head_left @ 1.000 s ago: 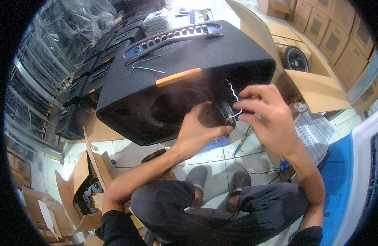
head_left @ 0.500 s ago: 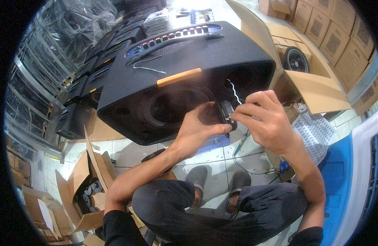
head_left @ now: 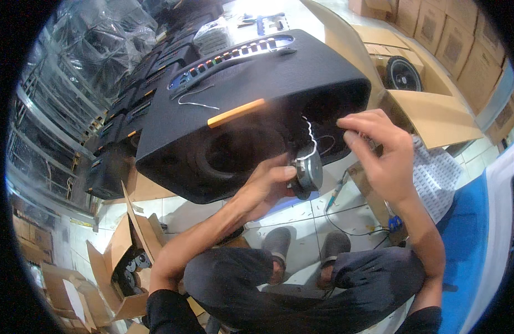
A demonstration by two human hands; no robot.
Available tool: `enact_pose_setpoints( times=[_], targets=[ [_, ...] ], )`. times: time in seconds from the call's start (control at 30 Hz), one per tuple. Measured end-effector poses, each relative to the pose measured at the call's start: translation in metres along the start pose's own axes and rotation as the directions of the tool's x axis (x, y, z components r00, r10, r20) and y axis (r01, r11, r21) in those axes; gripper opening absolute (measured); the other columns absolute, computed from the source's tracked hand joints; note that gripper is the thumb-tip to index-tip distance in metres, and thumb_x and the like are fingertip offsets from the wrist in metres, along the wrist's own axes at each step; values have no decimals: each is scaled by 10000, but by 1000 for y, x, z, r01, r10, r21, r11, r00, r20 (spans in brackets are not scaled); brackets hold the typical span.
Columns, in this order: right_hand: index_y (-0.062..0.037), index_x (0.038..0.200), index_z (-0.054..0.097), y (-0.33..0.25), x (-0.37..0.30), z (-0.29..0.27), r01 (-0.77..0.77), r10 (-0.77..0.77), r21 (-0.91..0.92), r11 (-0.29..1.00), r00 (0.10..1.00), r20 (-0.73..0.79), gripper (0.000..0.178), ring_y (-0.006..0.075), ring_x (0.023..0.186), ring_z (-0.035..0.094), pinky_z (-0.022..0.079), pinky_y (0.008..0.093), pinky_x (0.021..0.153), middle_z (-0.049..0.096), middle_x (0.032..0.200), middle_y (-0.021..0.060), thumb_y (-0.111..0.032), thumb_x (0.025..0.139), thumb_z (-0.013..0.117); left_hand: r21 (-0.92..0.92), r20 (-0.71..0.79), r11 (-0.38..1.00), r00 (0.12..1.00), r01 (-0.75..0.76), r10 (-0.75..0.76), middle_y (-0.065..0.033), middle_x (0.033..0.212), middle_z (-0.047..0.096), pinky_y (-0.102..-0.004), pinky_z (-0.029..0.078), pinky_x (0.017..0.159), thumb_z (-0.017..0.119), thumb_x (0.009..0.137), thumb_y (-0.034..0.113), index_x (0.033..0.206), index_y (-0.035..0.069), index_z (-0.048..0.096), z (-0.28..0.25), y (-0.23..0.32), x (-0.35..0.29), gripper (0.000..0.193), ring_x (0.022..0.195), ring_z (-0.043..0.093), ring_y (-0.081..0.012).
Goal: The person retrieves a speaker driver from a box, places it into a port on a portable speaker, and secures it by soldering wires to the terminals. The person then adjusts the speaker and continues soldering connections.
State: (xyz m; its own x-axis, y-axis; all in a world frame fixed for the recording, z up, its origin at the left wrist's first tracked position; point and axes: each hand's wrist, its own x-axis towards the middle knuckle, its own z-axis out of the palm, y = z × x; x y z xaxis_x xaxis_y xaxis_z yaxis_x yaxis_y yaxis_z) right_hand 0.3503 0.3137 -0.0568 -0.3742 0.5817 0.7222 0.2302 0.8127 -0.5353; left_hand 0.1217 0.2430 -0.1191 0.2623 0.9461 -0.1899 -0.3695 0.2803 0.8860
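Note:
My left hand (head_left: pixel 271 181) grips a small round dark speaker driver (head_left: pixel 310 173) by its side, fingers behind it and thumb near its edge. A twisted white wire (head_left: pixel 311 133) runs from the driver up into an opening in the front of a big black speaker cabinet (head_left: pixel 318 69). A thinner loop of wire curves beside it. To the right of the driver my right hand (head_left: pixel 382 150) is raised, apart from it, thumb and fingertips slightly parted with nothing visible between them. An orange strip (head_left: pixel 236 113) lies along the cabinet's upper front edge.
An open carton (head_left: pixel 441 114) with a larger speaker cone (head_left: pixel 403 74) stands at the right. Another open carton (head_left: pixel 135 303) holds round parts at the lower left. A soldering iron (head_left: pixel 332 199) with its cable is near the floor. More black cabinets (head_left: pixel 109 170) line the left.
My right hand has let go at the driver and moved up and right. My left hand has turned the driver and lowered it slightly.

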Motion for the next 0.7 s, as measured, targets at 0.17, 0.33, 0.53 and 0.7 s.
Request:
enact_pose_setpoints(
  times=[0.17,0.33,0.53,0.7],
  targets=[
    [44,1010,736,13,-7,2,-378,368,16,926,910,188,210,253,754,709,540,360,745,745,894,188,-104,898,636,-94,36,996,999,2,1,-184,1490,456,-546,438,1105,660,741,712,1528,87,351,3,-4,0,1051,1250,570,-387],
    [74,1062,713,17,-13,14,-555,442,187,810,789,426,297,203,795,689,531,351,768,734,878,216,-169,907,641,-305,0,951,999,48,-50,-230,1440,484,-576,513,1024,562,750,850,1502,90,376,-1,-3,0,1085,1183,571,-517],
    [79,1023,726,17,-10,23,-688,506,322,650,708,492,264,146,803,657,519,316,774,744,890,155,-153,903,690,-680,193,721,981,136,-3,-269,1381,510,-543,516,1045,432,839,852,1487,34,364,-6,-4,1,1045,1152,601,-501],
    [83,997,712,13,-7,14,-669,546,159,726,702,457,214,142,820,657,518,295,771,730,872,120,-114,916,689,-664,78,740,994,107,-74,-274,1351,526,-518,570,977,480,836,826,1446,22,410,-4,-5,1,1012,1102,622,-480]
  ],
)
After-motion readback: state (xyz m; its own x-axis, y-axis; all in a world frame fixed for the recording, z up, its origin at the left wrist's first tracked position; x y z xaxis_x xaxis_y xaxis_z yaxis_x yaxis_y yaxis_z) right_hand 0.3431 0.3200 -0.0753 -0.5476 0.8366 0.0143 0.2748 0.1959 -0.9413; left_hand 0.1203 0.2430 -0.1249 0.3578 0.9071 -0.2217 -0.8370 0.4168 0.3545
